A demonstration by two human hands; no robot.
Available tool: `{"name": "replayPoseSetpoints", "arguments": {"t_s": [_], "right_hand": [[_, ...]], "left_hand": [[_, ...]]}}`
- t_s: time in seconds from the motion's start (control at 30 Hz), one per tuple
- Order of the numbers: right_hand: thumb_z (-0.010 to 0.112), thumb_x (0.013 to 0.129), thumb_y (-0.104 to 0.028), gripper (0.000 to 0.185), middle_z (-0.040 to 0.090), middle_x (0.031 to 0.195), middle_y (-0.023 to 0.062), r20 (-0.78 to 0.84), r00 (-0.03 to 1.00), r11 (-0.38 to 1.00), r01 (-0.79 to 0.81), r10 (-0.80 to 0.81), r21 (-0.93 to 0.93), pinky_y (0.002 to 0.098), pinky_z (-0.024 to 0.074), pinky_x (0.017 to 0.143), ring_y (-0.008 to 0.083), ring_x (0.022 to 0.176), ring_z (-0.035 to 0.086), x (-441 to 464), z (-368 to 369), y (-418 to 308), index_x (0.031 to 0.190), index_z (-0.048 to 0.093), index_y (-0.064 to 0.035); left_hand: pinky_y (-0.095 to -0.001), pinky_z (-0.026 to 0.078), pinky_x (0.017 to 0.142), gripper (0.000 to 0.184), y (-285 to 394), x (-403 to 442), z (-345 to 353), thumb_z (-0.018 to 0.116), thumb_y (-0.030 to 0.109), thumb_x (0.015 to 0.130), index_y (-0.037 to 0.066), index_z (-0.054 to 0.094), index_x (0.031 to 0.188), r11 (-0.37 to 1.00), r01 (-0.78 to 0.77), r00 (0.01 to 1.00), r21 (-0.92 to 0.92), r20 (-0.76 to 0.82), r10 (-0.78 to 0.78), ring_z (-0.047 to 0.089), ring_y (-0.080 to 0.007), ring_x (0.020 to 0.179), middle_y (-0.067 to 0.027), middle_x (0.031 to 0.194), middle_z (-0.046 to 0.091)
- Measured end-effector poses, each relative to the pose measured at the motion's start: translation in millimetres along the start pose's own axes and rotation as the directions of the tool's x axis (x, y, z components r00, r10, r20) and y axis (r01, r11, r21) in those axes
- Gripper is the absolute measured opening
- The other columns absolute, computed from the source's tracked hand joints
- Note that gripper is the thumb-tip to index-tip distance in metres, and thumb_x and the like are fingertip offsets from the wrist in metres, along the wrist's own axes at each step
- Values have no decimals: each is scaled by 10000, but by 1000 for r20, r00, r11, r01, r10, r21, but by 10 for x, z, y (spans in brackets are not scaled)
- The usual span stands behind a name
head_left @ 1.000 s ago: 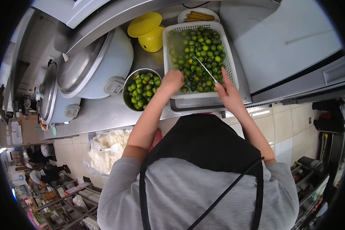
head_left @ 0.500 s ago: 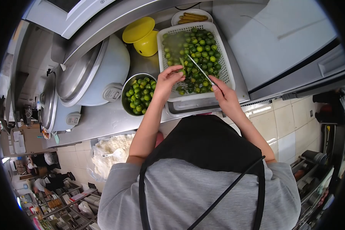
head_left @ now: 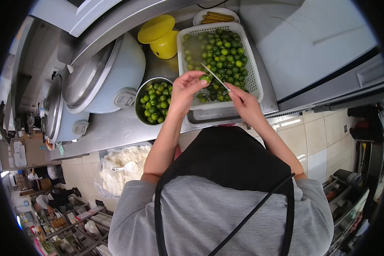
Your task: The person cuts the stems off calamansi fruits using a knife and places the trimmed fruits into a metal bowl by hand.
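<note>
Between the fingertips of my left hand (head_left: 187, 88) is a small green lime (head_left: 205, 79), held over the near left part of a white perforated basket (head_left: 257, 81). My right hand (head_left: 244, 102) grips a knife (head_left: 214, 75) by its handle, and the thin blade points up and left, close beside the held lime. Many green limes (head_left: 224, 52) lie in the basket, which rests over a metal tray (head_left: 200, 119). Left of my left hand, a round metal bowl (head_left: 137, 112) holds more limes.
A yellow container (head_left: 164, 45) and a plate (head_left: 198, 18) of brown sticks stand behind. Large cookers (head_left: 126, 68) are at left. Below the counter edge sits a bag of white material (head_left: 119, 173). Another person (head_left: 55, 198) appears at far lower left.
My left hand, earlier closed at the basket's near left, has risen with a lime now showing in its fingers. The knife in my right hand has moved left, nearer the lime.
</note>
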State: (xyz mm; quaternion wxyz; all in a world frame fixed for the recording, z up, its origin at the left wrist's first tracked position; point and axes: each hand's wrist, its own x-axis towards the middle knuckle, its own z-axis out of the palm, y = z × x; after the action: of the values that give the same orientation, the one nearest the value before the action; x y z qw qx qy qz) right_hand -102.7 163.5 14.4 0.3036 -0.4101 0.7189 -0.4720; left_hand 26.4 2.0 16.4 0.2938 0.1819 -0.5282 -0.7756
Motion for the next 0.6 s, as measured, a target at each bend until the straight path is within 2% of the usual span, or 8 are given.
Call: {"name": "replayPoseSetpoints", "arguments": {"t_s": [0.1,0.17,0.23,0.3,0.43,0.53,0.6], "right_hand": [[474,915,-217,322,605,1085,165,-69,998,997,11,-6,76,294,454,783,246,894,616,-9,-36,107,1212,529,-107],[480,915,-217,325,589,1127,158,-65,998,995,-4,11,98,291,452,793,249,915,609,-67,-45,16,1218,527,-112],[484,913,-204,324,609,1067,164,-133,970,978,206,-206,-10,294,454,771,253,889,611,-106,-46,-47,1220,524,-108],[487,910,-197,324,616,1024,167,-118,970,977,213,-214,-15,304,456,741,254,844,609,-149,-18,-54,1219,524,-107],[493,904,-186,319,622,910,168,-88,964,968,249,-252,-38,334,448,648,260,698,581,-238,21,-68,1210,530,-105],[495,901,-185,317,625,910,167,-142,940,950,310,-310,-22,338,449,630,268,682,579,-241,58,-21,1205,535,-107],[496,899,-185,315,627,914,166,-127,949,957,284,-289,-57,337,454,638,271,698,588,-229,24,-85,1202,537,-108]], "left_hand": [[-300,467,853,242,132,-30,150,599,-38,790,-26,570,1030,999,-28,999,44,19,27,578,-139,893,-84,963,610],[-288,463,850,246,112,-23,118,600,-44,788,-27,569,1031,998,-33,999,60,-13,33,576,-137,896,-84,963,608],[-277,459,848,250,67,26,123,600,-51,785,-28,567,1032,997,-39,999,72,-27,41,574,-136,898,-83,963,606],[-234,466,779,261,23,37,109,653,-48,749,-7,586,998,995,-73,994,65,-73,78,576,-100,848,-50,925,611],[-226,471,753,255,-63,109,47,663,-48,739,-10,586,979,991,-115,981,74,-149,125,577,-95,828,-52,901,617],[-220,472,741,251,-16,102,67,671,-44,733,-12,585,967,988,-126,979,85,-149,138,583,-95,804,-53,870,624],[-221,474,741,229,-16,88,87,667,-39,740,-11,584,952,985,-139,980,103,-127,151,589,-99,785,-55,857,628]]}}
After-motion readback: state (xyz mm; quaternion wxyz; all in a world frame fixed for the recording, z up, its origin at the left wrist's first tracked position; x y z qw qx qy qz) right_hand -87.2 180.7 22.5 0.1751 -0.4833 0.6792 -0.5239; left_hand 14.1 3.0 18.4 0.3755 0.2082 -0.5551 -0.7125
